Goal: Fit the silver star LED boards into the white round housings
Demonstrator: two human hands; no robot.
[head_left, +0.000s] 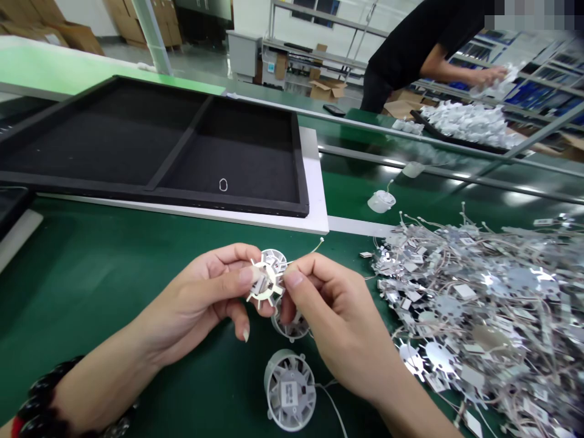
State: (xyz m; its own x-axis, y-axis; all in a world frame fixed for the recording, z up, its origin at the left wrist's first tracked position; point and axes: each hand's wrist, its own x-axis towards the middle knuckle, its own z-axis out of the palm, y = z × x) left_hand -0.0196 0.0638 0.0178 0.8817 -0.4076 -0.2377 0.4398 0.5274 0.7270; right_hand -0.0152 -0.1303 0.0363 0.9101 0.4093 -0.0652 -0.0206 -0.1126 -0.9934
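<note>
Between the thumb and fingers of my left hand is a small, shiny spoked metal plate, tilted toward me. My right hand pinches at the plate's right edge, where a thin wire with a small connector sticks up. Exactly what the right fingertips grip is partly hidden. Just behind and below the fingers, a round white housing shows in part. Nearer to me on the green table, another round white housing lies with a pale label upward and a cable trailing right.
A large heap of spoked metal plates with wires covers the right side. A black divided tray rests on a white board at the back left. Farther back lies a white round part. A person handles white bags across the table.
</note>
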